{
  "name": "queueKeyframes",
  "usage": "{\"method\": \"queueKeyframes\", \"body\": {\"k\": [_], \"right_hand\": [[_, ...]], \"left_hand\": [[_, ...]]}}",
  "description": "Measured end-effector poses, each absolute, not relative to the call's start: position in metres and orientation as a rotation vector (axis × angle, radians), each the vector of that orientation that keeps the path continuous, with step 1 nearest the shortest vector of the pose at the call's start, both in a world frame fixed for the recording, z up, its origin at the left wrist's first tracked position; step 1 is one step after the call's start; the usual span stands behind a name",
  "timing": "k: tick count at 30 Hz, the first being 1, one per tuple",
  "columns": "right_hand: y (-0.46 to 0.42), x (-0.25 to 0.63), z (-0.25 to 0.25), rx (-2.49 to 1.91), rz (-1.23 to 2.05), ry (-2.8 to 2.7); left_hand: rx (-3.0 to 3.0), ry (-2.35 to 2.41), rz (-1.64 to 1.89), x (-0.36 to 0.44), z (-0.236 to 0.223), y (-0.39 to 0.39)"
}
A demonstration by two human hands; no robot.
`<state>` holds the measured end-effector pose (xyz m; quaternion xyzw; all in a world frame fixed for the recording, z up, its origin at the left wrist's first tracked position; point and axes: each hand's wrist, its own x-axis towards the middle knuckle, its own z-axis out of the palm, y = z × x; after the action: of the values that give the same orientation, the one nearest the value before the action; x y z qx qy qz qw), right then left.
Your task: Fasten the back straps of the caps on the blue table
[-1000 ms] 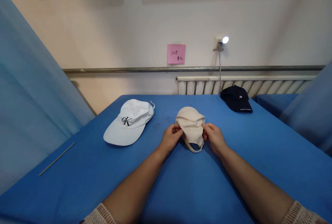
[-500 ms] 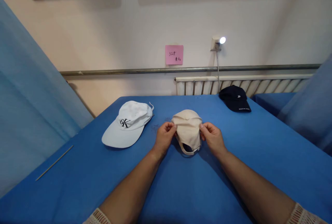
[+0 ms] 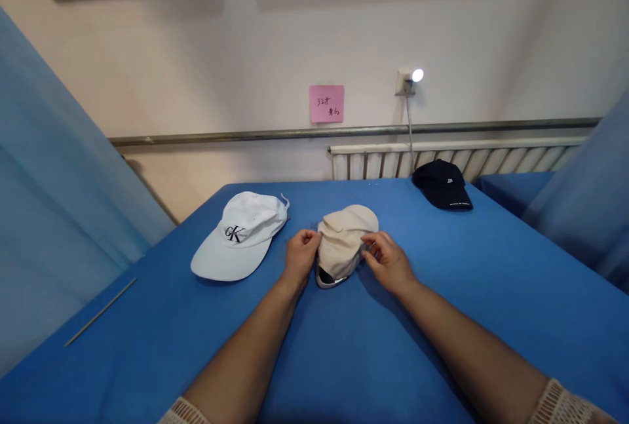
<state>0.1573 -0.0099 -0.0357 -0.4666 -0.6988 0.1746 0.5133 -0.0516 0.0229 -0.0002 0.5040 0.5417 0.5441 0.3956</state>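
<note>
A beige baseball cap (image 3: 344,240) lies crown up on the blue-covered table, turned askew. Its brim points away to the right, and the strap opening at its back faces me, toward the left. My left hand (image 3: 301,257) pinches the cap's left side between thumb and fingers. At the cap's right edge is my right hand (image 3: 388,262), thumb and forefinger apart, their tips against or just beside the fabric. Left of my hands rests a white cap (image 3: 246,234) with black "CK" lettering, its brim toward the near left. Farther back on the right sits a dark navy cap (image 3: 441,183).
A thin stick (image 3: 101,312) lies near the left edge of the blue table (image 3: 314,371). Behind are a radiator (image 3: 373,163), a metal rail (image 3: 236,136), a pink note (image 3: 327,103) and a lit plug (image 3: 407,81). Blue curtains (image 3: 59,201) hang at both sides.
The beige cap has turned, its strap end swinging left and its brim right. Both hands have shifted left with it, and my right thumb and forefinger have parted from their pinch.
</note>
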Motion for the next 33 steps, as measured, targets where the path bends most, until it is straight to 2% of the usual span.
{"method": "queueKeyframes", "body": {"k": [6,11,16,21,26,33], "right_hand": [[-0.009,0.159,-0.031,-1.093,0.287,-1.794],[-0.022,0.156,-0.018,-1.015,0.208,-1.688],[-0.024,0.155,-0.019,-1.036,0.306,-1.675],[-0.011,0.160,-0.034,-1.131,0.343,-1.559],[-0.004,0.161,-0.040,-1.140,0.379,-1.504],[0.008,0.167,-0.047,-1.149,0.478,-1.326]], "left_hand": [[1.310,1.341,1.326,-0.048,0.001,0.019],[1.327,1.412,1.562,-0.054,0.001,0.023],[1.355,1.491,1.487,-0.061,0.000,0.030],[1.761,1.593,1.465,-0.065,0.016,0.019],[2.286,1.648,1.150,-0.053,0.039,0.006],[2.385,1.724,0.725,-0.038,0.056,0.019]]}}
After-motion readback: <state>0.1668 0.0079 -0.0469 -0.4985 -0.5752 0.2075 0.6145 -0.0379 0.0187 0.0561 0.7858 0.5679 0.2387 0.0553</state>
